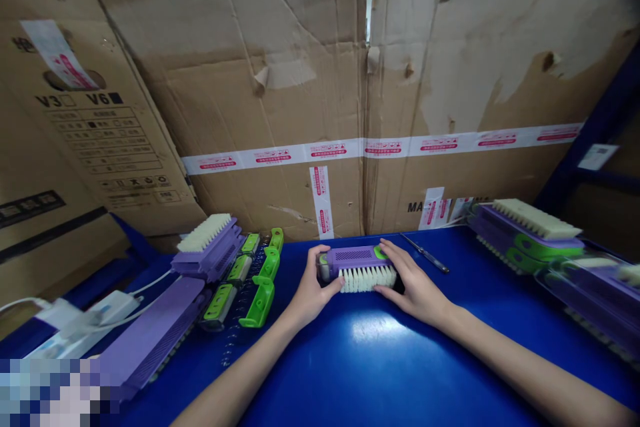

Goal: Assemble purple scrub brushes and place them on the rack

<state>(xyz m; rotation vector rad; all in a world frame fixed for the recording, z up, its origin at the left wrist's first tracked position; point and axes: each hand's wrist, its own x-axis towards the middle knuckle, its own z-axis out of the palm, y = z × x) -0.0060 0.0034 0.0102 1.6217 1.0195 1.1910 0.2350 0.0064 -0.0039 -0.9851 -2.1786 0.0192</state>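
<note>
A purple brush head (355, 255) with white bristles is held on its side over the blue table, bristles facing me. My left hand (313, 290) grips its left end, where a dark translucent end piece shows, thumb at the bristles. Around the right end, by a green part (380, 252), my right hand (413, 283) is closed, thumb below and fingers on top. Just behind my right hand lies a thin screwdriver (425, 253). Left of my left hand stand several green brackets (259, 301) and green-and-clear end pieces (220, 303).
Purple brush parts (150, 333) lie at the left, near a white power strip (85, 327) with cables. At right are more stacked brush heads (525, 233). Tall cardboard (280, 93) walls the table's back edge. Coils of clear spring (235, 320) lie beside the brackets.
</note>
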